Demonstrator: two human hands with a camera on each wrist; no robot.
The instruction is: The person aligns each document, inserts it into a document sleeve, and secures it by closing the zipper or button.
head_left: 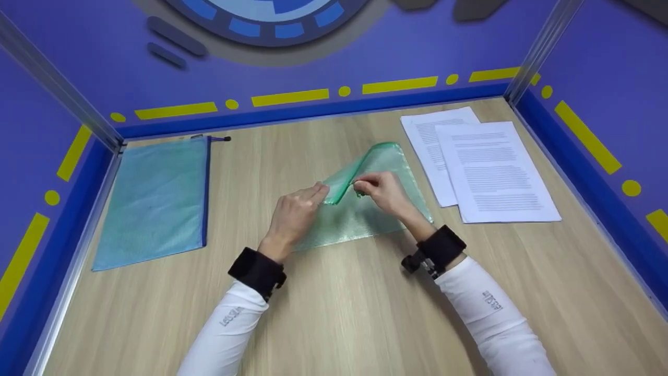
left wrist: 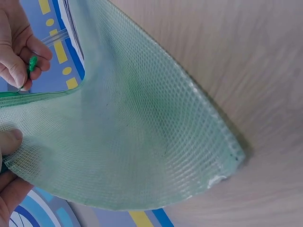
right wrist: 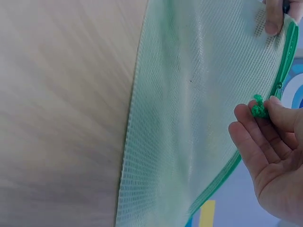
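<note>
A pale green mesh zipper pouch lies in the middle of the table, its zipper side lifted and bent over. My left hand pinches the pouch at one end of the zipper; in the left wrist view the thumb presses on the mesh. My right hand grips the zipper pull between thumb and fingertips, partway along the green zipper. A knotted green cord on the pull sticks out between those fingers. The inside of the pouch is hidden in the head view.
A blue-green mesh pouch with a dark blue zipper edge lies flat at the left. Two overlapping stacks of printed paper, a front stack and a rear stack, lie at the right. Blue panels wall the table's back and sides.
</note>
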